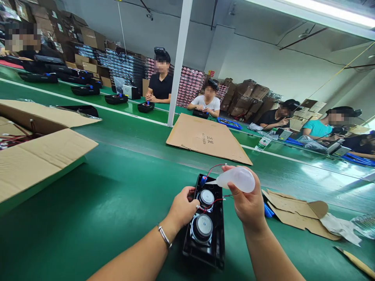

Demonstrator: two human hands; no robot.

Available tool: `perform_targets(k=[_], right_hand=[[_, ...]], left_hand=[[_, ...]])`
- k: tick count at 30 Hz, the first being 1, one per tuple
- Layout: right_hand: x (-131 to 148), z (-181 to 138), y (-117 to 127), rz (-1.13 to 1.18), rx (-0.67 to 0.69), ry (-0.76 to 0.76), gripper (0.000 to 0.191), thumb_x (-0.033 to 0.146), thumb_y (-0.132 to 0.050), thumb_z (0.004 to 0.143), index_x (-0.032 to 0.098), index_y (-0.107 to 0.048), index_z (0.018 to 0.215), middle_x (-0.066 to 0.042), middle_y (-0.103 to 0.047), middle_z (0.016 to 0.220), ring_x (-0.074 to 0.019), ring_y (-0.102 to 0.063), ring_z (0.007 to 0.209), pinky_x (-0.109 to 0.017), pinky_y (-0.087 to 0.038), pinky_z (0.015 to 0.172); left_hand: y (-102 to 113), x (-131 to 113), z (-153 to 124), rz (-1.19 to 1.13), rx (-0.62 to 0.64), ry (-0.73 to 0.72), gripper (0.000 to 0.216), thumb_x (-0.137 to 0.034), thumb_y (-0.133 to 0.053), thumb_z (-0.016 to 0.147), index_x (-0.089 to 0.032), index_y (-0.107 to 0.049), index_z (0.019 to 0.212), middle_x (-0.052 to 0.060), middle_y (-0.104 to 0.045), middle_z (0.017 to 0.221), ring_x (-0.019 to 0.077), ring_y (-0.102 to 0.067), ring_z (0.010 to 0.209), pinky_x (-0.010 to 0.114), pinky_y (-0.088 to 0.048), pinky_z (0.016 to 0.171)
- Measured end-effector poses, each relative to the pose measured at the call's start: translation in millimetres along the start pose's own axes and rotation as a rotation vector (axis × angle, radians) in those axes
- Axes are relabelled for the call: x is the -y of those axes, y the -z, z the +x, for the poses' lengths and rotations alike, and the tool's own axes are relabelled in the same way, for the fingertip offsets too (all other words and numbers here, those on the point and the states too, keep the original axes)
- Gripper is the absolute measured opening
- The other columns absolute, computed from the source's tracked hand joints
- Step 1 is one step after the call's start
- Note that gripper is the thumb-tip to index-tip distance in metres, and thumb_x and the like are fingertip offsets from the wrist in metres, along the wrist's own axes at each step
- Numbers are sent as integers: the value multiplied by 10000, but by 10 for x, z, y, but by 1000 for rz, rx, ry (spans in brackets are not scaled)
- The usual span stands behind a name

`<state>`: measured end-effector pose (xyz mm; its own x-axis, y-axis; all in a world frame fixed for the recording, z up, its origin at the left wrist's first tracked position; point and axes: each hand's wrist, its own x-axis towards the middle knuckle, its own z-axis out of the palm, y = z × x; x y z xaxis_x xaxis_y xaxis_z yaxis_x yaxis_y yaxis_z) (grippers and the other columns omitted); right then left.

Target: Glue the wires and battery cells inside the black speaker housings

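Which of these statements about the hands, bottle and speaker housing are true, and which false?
1. The right hand holds a squeeze bottle. True.
2. The bottle's nozzle points to the right. False: it points left, over the housing.
3. The left hand rests against the housing. True.
4. The housing holds one speaker. False: two speakers sit in it.
5. The flat cardboard sheet lies beyond the housing. True.

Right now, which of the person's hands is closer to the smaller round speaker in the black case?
The left hand. Its fingers touch the case beside the smaller round speaker; the right hand is off to the other side, holding a squeeze bottle.
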<state>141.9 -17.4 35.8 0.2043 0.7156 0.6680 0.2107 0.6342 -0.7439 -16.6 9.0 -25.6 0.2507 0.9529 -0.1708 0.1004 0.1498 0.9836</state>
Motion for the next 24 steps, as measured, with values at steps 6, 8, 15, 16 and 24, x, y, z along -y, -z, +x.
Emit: perform_targets(k=[6, 8, 15, 16, 24], right_hand=[[-57, -2, 33, 31, -59, -20, 434, 270, -695, 781, 230, -476, 1154, -100, -658, 1083, -274, -598, 1053, -508, -456, 911], [-53, 1, 111, 58, -95, -51, 444, 286, -698, 779, 226, -472, 1158, -105, -653, 1097, -281, -594, 1063, -513, -458, 910], [212, 64, 825, 101, -429, 9, 254, 410, -643, 819, 299, -600, 1043, -51, -631, 1146, -254, -529, 1160, -459, -453, 967], [236, 51, 984, 70, -485, 26, 212, 400, -635, 827, 330, -607, 1026, -40, -626, 1162, -256, -493, 1212, -467, -438, 993], [-149, -454, 2290, -287, -856, -2, 521, 315, -798, 671, 495, -514, 1070, 25, -457, 1376, -321, -464, 1242, -561, -462, 925]], left_hand=[[2, 1, 2, -5, -1, 4, 394, -80, -515, 644, -147, -565, 1029, 89, -665, 1077, 173, -626, 929, 288, -480, 865], [9, 10, 13, -4, 6, 3, 374, -120, -546, 660, -150, -574, 1032, 85, -671, 1076, 175, -628, 936, 281, -479, 865], [31, 39, 59, 53, -18, 16, 382, -472, -484, 792, -152, -615, 955, 84, -698, 944, 201, -628, 879, 298, -470, 787], [31, 45, 63, 67, -23, 16, 391, -491, -464, 799, -158, -623, 930, 79, -699, 924, 202, -625, 867, 294, -465, 762], [27, 31, 38, 131, -55, 11, 395, -501, -446, 812, -171, -639, 912, 62, -707, 892, 198, -618, 881, 276, -444, 753]])
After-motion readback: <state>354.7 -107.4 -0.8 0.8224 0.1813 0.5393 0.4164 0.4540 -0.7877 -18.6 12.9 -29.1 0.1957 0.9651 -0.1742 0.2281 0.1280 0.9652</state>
